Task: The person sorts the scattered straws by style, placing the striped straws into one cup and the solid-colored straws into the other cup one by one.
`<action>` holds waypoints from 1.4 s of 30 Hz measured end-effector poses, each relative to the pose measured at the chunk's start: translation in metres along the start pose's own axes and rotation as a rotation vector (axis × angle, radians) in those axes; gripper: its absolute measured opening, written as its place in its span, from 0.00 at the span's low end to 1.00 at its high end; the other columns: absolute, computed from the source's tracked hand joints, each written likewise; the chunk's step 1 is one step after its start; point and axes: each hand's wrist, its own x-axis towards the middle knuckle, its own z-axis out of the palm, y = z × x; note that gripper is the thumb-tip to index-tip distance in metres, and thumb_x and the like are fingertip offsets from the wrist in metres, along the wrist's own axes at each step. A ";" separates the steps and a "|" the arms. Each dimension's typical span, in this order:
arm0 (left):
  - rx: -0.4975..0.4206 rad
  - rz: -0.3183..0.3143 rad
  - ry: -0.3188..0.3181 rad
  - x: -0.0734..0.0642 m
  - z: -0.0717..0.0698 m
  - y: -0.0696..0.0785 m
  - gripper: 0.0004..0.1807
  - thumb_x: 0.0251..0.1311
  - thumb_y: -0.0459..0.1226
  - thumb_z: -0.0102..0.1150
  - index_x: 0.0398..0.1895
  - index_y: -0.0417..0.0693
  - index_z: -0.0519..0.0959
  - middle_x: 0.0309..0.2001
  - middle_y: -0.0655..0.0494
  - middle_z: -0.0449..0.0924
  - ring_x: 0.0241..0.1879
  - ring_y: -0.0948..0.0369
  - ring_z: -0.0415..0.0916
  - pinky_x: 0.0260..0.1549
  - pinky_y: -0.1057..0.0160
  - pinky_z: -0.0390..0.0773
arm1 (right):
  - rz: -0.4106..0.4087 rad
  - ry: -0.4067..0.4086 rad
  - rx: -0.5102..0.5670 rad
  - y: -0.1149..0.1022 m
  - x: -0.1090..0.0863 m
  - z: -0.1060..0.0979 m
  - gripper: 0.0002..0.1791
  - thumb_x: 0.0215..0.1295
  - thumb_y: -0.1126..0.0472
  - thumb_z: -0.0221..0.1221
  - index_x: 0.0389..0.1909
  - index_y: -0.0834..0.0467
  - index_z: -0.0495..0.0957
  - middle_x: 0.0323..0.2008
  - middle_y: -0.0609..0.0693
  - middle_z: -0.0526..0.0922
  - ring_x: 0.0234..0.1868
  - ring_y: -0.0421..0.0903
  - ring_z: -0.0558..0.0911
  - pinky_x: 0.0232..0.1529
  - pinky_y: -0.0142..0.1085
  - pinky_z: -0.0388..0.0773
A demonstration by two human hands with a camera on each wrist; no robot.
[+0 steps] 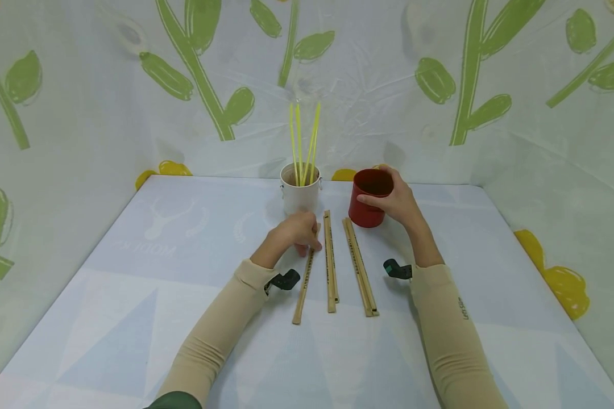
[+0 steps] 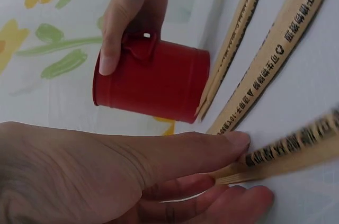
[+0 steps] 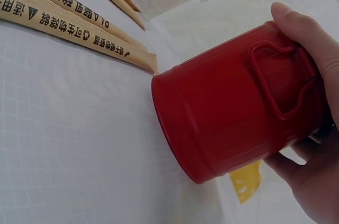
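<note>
Toward the far middle of the table, my left hand [image 1: 297, 230] pinches the upper end of a straw in a printed brown paper sleeve [image 1: 303, 289]. Thumb and fingers lie on either side of that end in the left wrist view, where the straw [image 2: 296, 155] looks blurred. My right hand [image 1: 402, 200] grips a red metal bucket [image 1: 364, 215] around its rim, with the thumb on the near side. The bucket stands roughly upright, and nothing sticks out of it. A small wire handle shows on its side in the right wrist view.
More paper-wrapped straws lie between the hands, in a middle group [image 1: 330, 261] and a right group [image 1: 359, 267]. Behind the left hand stands a white bucket [image 1: 300, 200] holding several yellow-green sticks [image 1: 299, 142]. A leaf-patterned curtain [image 1: 358, 113] closes off the back.
</note>
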 end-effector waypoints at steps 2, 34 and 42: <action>-0.010 0.017 -0.015 0.000 0.000 0.000 0.12 0.55 0.36 0.70 0.34 0.41 0.77 0.25 0.50 0.83 0.20 0.58 0.84 0.23 0.66 0.79 | -0.001 0.002 -0.001 0.000 0.000 0.000 0.56 0.50 0.42 0.72 0.75 0.49 0.51 0.70 0.49 0.66 0.69 0.50 0.65 0.63 0.54 0.72; 0.022 0.071 -0.048 0.001 0.000 -0.001 0.11 0.61 0.35 0.64 0.44 0.43 0.75 0.33 0.48 0.78 0.22 0.60 0.80 0.23 0.66 0.81 | 0.003 0.015 -0.011 0.000 -0.001 0.002 0.55 0.52 0.44 0.72 0.75 0.49 0.50 0.70 0.51 0.65 0.70 0.52 0.64 0.62 0.55 0.73; -0.011 0.071 -0.013 -0.002 -0.005 -0.001 0.10 0.61 0.35 0.63 0.43 0.42 0.76 0.31 0.49 0.79 0.23 0.59 0.80 0.23 0.65 0.82 | 0.004 0.014 -0.008 0.000 -0.001 0.002 0.55 0.52 0.43 0.72 0.75 0.48 0.50 0.70 0.51 0.65 0.69 0.52 0.64 0.62 0.55 0.73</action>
